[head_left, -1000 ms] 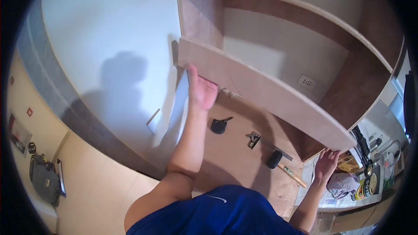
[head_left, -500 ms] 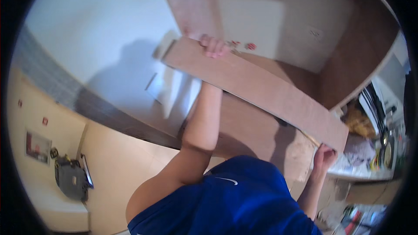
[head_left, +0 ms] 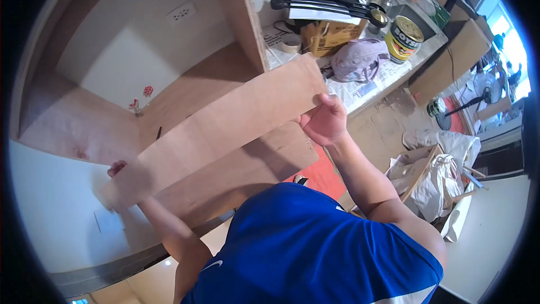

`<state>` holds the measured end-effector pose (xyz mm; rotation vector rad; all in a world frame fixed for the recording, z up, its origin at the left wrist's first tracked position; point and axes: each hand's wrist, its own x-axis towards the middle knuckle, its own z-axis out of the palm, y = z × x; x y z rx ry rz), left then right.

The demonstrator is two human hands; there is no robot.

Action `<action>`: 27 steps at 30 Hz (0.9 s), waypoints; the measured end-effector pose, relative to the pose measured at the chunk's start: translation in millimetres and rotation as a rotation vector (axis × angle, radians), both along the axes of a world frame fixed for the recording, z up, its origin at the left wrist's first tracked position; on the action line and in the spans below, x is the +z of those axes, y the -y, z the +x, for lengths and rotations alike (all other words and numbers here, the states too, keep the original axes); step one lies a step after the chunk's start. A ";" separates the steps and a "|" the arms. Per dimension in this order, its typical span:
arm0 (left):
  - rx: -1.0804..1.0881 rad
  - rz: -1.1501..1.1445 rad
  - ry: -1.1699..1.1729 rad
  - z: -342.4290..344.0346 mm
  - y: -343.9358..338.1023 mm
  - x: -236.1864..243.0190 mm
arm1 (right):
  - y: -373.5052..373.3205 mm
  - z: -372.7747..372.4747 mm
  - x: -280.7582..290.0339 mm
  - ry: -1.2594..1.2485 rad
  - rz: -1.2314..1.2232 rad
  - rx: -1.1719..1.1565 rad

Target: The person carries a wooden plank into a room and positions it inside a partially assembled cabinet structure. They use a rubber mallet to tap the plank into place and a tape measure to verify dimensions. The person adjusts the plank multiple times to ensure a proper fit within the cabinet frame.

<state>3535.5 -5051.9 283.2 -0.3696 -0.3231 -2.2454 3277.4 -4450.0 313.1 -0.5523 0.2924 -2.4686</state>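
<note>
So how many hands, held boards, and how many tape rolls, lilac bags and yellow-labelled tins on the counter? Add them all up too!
Hands, left hand and right hand: 2
Held wooden board: 1
Tape roll: 1
Lilac bag: 1
Yellow-labelled tin: 1
Total: 6

Lilac bag (head_left: 359,61) nr yel. can (head_left: 403,41).

Bold lettering there on the yellow-and-black tin (head_left: 400,50) near the counter's (head_left: 419,63) front edge! Dark print on the cardboard box (head_left: 329,38), white logo (head_left: 212,264) on the blue tank top (head_left: 315,242), newspaper (head_left: 355,91) type seemingly too small to read.
</note>
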 end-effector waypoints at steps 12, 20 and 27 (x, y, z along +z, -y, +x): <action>0.046 0.077 0.315 21.4 -43.5 -120.6 | -30.3 13.5 19.8 -0.104 0.380 -0.047; 0.135 -0.035 0.425 30.6 -72.1 -133.7 | -39.6 2.8 -12.0 0.056 0.513 -0.088; 0.265 -0.107 0.382 74.3 -88.6 -185.2 | -41.5 -13.5 -116.1 0.256 0.717 -0.015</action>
